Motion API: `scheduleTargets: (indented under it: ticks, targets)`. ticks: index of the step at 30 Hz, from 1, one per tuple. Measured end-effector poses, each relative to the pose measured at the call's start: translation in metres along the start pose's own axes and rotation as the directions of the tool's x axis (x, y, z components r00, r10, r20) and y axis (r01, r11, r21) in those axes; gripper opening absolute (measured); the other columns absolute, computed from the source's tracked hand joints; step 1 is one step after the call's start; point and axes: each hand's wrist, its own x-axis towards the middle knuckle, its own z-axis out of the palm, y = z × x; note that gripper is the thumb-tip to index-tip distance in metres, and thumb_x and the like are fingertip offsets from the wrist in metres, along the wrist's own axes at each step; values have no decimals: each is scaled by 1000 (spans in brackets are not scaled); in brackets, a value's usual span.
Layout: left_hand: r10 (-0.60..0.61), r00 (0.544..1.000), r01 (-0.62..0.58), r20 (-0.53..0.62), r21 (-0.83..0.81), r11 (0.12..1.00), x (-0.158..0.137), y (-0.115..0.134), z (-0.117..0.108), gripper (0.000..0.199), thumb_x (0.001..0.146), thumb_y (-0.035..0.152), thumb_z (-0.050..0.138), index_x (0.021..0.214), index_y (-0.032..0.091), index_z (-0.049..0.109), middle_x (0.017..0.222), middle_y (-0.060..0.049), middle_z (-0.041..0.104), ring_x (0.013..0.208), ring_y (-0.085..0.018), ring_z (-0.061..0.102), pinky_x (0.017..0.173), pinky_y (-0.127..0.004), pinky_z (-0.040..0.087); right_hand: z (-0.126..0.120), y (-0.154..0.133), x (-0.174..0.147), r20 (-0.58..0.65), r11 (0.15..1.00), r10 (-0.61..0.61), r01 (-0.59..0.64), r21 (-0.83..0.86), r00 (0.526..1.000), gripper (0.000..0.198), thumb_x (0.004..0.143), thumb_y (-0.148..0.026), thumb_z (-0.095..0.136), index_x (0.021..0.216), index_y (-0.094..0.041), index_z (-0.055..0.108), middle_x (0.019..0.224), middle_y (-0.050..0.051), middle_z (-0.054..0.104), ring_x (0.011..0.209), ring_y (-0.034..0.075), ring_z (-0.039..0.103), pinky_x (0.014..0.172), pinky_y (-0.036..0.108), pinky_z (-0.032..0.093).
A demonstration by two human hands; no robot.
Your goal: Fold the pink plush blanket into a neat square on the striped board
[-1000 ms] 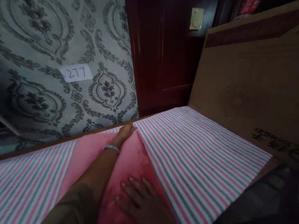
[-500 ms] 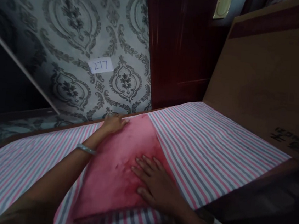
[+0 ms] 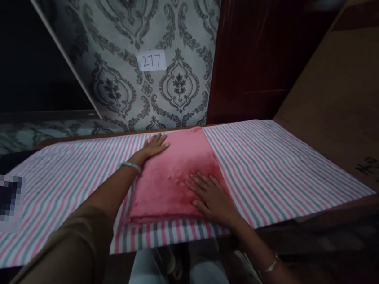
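Observation:
A folded pink cloth (image 3: 165, 180) with darker red patches along its right side lies flat on a pink, grey and white striped cloth (image 3: 261, 167). My left hand (image 3: 154, 146) rests on the pink cloth's far left edge, fingers spread, a bangle on its wrist. Flat on the right side of the same cloth lies my right hand (image 3: 211, 197), its fingers stretched out and a thin bracelet at the wrist. Neither hand grips anything. The near edge of the pink cloth shows stacked layers.
Behind the table is patterned wallpaper (image 3: 116, 62) with a paper label (image 3: 152, 60) reading 277. A dark screen-like panel (image 3: 26, 52) leans in at left. A dark red door panel (image 3: 253, 54) and a large cardboard box (image 3: 360, 96) stand at back right. My legs (image 3: 148, 275) are below the table's front edge.
The view has shifted, showing more of the table front and my legs. Both hands stay on the pink cloth, and the left fingers now lie flatter and more spread at its far left edge.

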Motion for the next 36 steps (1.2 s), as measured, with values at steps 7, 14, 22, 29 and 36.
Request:
scheduleTargets:
  ticks: [7, 14, 22, 29, 36]
  targets:
    - [348, 935, -346, -70, 40, 938, -117, 35, 0, 63, 96, 59, 32, 152, 30, 32, 163, -7, 23, 150, -28, 18, 119, -57, 15, 0, 8, 1, 53, 1000, 14, -13, -8, 999, 57, 101, -50, 32, 155, -32, 28, 162, 2, 24, 150, 26, 19, 118, 54, 19]
    - [340, 932, -339, -125, 29, 940, -186, 27, 48, 58, 99, 50, 31, 152, 29, 31, 163, -6, 20, 151, -28, 10, 118, -62, 11, -9, 15, 4, 130, 999, 2, -9, 50, 992, 57, 102, -52, 28, 154, -30, 31, 162, 3, 25, 150, 24, 19, 119, 51, 18]
    - [314, 936, -327, -161, -57, 943, -194, 21, 32, 51, 98, 43, 34, 145, 26, 45, 156, -8, 36, 147, -26, 27, 118, -57, 20, -28, 46, -40, -119, 875, 357, -287, 389, 926, 49, 94, -44, 50, 136, -22, 58, 148, 9, 50, 136, 26, 46, 110, 44, 39]
    - [413, 870, -417, -269, 46, 908, -226, 37, 46, 53, 96, 41, 39, 146, 23, 45, 153, -12, 41, 144, -28, 33, 119, -57, 19, -35, 37, -51, 70, 348, 762, -498, 794, 644, 26, 88, -42, 58, 82, -17, 64, 54, -4, 54, 43, 8, 46, 43, 20, 37]
    - [433, 845, -414, -313, 129, 901, -226, 36, 62, 60, 89, 39, 52, 146, 22, 44, 153, -14, 41, 144, -30, 33, 118, -55, 24, -37, 28, -43, 176, 255, 731, -503, 826, 659, 20, 81, -33, 70, 75, -18, 59, 50, -5, 51, 40, 8, 46, 40, 19, 38]
